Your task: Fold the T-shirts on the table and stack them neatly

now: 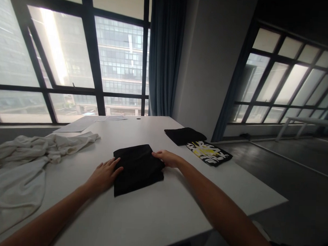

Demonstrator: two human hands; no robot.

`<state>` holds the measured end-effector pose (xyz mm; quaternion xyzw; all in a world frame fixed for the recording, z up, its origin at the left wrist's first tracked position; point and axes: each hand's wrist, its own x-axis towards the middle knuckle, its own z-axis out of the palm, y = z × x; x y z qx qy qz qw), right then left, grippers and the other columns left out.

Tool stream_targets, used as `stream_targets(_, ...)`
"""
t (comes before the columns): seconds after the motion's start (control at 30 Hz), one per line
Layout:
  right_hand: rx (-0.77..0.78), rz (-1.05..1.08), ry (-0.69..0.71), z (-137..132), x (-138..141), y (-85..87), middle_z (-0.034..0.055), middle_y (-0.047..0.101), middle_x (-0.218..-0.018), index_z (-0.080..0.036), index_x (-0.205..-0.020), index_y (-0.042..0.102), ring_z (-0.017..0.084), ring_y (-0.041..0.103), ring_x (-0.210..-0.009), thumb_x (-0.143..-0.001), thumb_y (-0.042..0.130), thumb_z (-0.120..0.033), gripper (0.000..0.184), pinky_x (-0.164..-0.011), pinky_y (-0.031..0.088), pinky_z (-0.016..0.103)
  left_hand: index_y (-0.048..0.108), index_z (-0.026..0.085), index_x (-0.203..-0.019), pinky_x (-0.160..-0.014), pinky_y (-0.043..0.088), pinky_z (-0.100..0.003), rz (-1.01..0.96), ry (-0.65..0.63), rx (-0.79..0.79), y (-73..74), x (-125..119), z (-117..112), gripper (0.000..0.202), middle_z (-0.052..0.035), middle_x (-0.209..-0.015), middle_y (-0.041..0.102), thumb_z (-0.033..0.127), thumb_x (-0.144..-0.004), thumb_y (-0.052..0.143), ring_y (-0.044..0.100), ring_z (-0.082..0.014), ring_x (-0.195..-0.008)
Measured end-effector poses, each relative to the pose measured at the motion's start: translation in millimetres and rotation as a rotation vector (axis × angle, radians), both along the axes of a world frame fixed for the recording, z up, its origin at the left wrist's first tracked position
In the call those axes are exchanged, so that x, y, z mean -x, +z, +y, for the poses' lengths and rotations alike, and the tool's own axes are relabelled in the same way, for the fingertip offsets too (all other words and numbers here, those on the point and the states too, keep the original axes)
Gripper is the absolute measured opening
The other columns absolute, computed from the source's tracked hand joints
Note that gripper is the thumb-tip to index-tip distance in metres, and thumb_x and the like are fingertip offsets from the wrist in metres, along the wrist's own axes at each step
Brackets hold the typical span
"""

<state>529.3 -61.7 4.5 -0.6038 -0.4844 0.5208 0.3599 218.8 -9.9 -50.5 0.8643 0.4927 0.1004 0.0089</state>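
Note:
A folded black garment (pixel 138 168) lies on the white table in front of me, its layers showing along the right and front edges. My left hand (pixel 106 173) rests at its left edge, fingers spread, with the fingertips on the cloth. At the right edge my right hand (pixel 166 158) is closed, thumb on top and the other fingers tucked beside or under the fabric. Whether the garment is a shirt or something else, I cannot tell.
Another folded black garment (pixel 183 135) and one with a white and yellow print (pixel 208 152) lie at the right edge of the white table (pixel 139 222). Crumpled white cloth (pixel 22 172) covers the left side. Paper sheets (pixel 78 124) lie at the back, near the windows.

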Motion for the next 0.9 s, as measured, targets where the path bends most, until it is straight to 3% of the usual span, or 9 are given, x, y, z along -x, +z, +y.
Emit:
stream_targets(0.17,0.034,0.256,0.003,0,4,-1.4,0.0024,0.069,-0.072,-0.015,-0.101,0.063,0.014,0.061,-0.057,-0.081,0.072,-0.051,0.042,-0.055,0.052,0.024,0.032,0.017,-0.153,-0.120,0.017,-0.054,-0.057,-0.115,0.060,1.7,-9,-11,0.076,-0.0148,-0.158,0.030,0.065,-0.093,0.032,0.029,-0.0287,-0.146)
stream_targets(0.27,0.013,0.250,-0.048,4,2,-7.7,0.0079,0.073,-0.079,-0.012,-0.100,0.066,0.019,0.069,-0.069,-0.079,0.077,-0.043,0.039,-0.068,0.058,0.030,0.031,0.019,-0.154,-0.120,0.015,-0.054,-0.051,-0.155,0.095,6.7,-10,-14,0.075,-0.0137,-0.159,0.028,0.064,-0.094,0.032,0.029,-0.0271,-0.146)
stream_targets(0.43,-0.071,0.139,-0.112,7,-5,-9.1,0.0090,0.076,-0.096,-0.014,-0.102,0.070,0.020,0.071,-0.089,-0.081,0.076,-0.027,0.026,-0.086,0.057,0.033,0.035,0.020,-0.152,-0.119,0.017,-0.056,-0.009,-0.041,-0.016,14.6,-6,-12,0.068,-0.0150,-0.158,0.030,0.059,-0.097,0.030,0.027,-0.0277,-0.147)
stream_targets(0.5,-0.042,0.165,-0.080,5,-5,-5.7,0.0090,0.076,-0.098,-0.014,-0.103,0.071,0.019,0.071,-0.091,-0.085,0.071,-0.026,0.022,-0.090,0.056,0.033,0.035,0.024,-0.152,-0.119,0.017,-0.056,0.001,-0.105,-0.038,14.6,-6,-13,0.068,-0.0111,-0.160,0.027,0.062,-0.096,0.030,0.024,-0.0279,-0.148)
stream_targets(0.63,0.048,0.324,-0.015,2,-1,1.0,0.0111,0.076,-0.094,-0.011,-0.107,0.069,0.020,0.073,-0.084,-0.094,0.059,-0.029,0.025,-0.089,0.056,0.034,0.032,0.027,-0.153,-0.120,0.013,-0.055,0.026,-0.238,0.026,9.6,-10,-15,0.066,-0.0049,-0.163,0.019,0.062,-0.098,0.024,0.019,-0.0263,-0.150)
stream_targets(0.77,0.200,0.315,-0.040,0,4,3.9,0.0129,0.076,-0.088,-0.009,-0.103,0.068,0.020,0.073,-0.078,-0.095,0.056,-0.037,0.032,-0.084,0.058,0.034,0.031,0.029,-0.153,-0.119,0.013,-0.055,0.024,-0.228,0.043,5.7,-10,-15,0.064,-0.0048,-0.162,0.019,0.061,-0.098,0.024,0.020,-0.0273,-0.149)
stream_targets(0.9,0.246,0.328,-0.030,-1,8,5.3,0.0126,0.076,-0.084,-0.010,-0.098,0.068,0.021,0.073,-0.079,-0.095,0.056,-0.039,0.033,-0.081,0.059,0.033,0.032,0.028,-0.153,-0.119,0.014,-0.055,-0.025,-0.241,0.046,6.1,-9,-15,0.064,-0.0061,-0.162,0.019,0.061,-0.098,0.026,0.020,-0.0278,-0.149)
